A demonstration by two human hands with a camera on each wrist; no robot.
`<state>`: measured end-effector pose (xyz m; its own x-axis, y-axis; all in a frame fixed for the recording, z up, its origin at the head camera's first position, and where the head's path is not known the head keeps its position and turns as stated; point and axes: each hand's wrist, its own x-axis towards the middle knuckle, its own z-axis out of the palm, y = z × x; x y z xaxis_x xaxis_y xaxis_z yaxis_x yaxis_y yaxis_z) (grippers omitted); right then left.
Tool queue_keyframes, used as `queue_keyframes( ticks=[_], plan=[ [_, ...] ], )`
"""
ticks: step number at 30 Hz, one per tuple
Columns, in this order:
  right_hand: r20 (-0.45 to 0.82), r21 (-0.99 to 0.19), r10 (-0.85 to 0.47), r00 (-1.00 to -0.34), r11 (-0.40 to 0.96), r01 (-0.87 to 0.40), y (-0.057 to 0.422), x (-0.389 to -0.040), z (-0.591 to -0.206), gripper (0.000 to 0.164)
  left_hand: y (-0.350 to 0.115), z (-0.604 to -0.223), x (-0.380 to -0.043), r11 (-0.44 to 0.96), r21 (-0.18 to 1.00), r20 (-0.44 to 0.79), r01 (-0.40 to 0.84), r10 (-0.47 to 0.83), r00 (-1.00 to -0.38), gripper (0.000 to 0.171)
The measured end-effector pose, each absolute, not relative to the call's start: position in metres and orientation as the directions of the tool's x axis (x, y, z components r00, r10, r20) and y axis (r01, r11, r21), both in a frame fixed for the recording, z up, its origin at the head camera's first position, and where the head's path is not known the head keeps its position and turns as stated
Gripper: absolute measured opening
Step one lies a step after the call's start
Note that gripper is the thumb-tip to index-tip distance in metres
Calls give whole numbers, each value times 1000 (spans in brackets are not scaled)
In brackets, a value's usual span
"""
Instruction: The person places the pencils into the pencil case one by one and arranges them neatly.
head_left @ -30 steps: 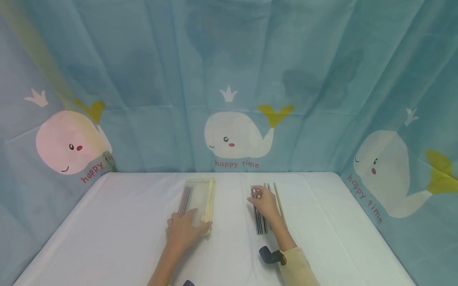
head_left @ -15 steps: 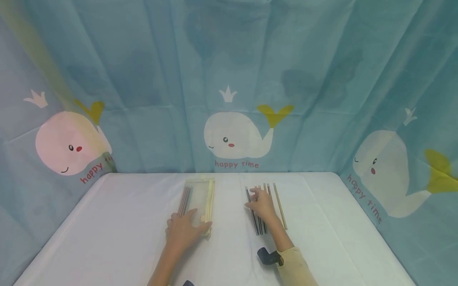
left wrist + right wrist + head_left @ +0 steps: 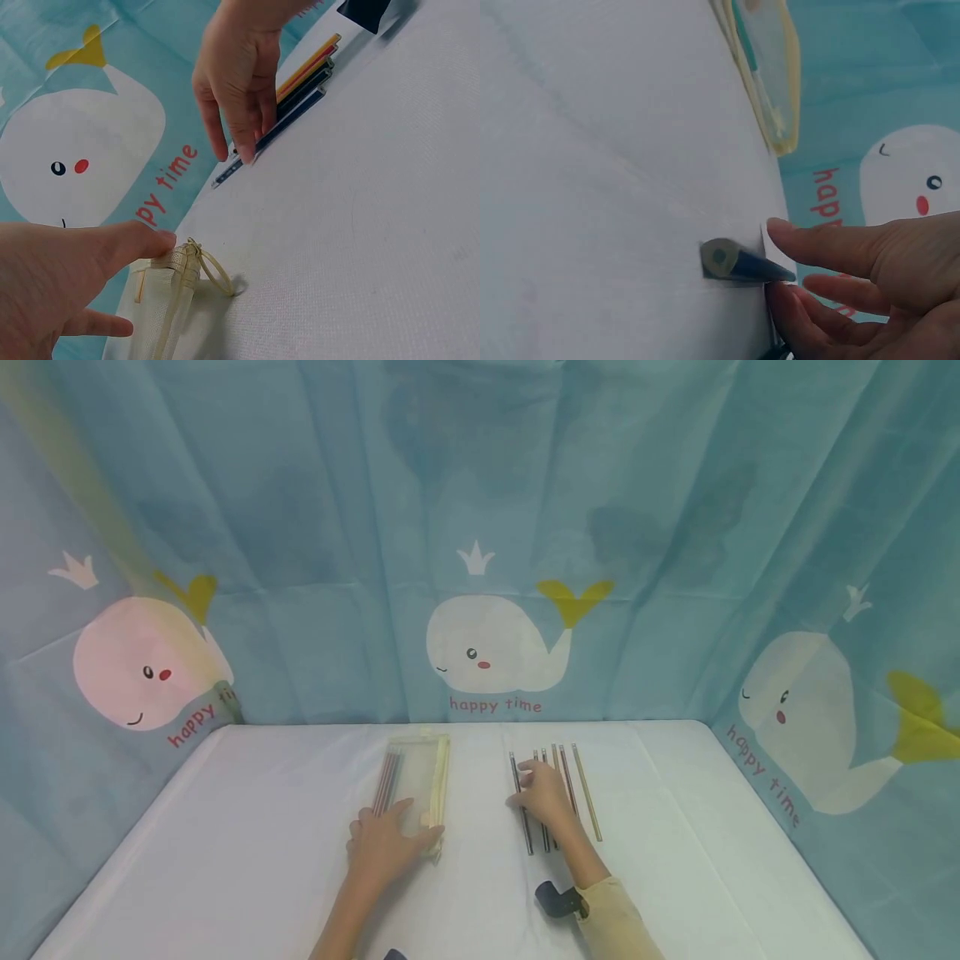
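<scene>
My left hand [image 3: 386,843] rests on the lower end of a see-through mesh pencil pouch [image 3: 418,768] with a cream zip edge. Its fingers are spread, and in the left wrist view the thumb lies on the pouch's end beside a zip-pull loop [image 3: 216,274]. Several reddish-brown pencils [image 3: 387,781] show at the pouch's left side. To the right, my right hand [image 3: 546,789] pinches a dark blue pencil [image 3: 527,833] lying on the white surface. In the right wrist view that pencil's flat end [image 3: 720,257] points at the camera, between thumb and fingertips.
Right of the held pencil lie several more, roughly parallel and partly under my right hand, among them a red one [image 3: 567,777] and a gold-yellow one [image 3: 588,797] at the outer right. A blue whale-print curtain [image 3: 645,652] stands behind the white table [image 3: 712,860].
My right hand has shifted left and slightly toward me, drawing the dark pencil away from the other pencils and widening the gap. The left hand and pouch have stayed put.
</scene>
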<state>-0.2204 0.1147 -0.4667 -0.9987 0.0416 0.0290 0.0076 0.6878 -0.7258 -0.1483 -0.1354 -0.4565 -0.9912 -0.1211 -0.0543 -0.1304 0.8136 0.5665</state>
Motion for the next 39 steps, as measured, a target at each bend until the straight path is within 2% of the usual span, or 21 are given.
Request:
queue_keyframes(
  ticks=[14,39],
  plan=[
    [40,-684,31,-999,730,-5,111,-222,-471,50,-136,-459,-149,814,568,-44,-122,-118,-992,85],
    [-43,-775,10,-999,631,40,122,-224,-465,47,-136,-457,-147,810,573,-47,-125,-120,-992,84]
  ],
)
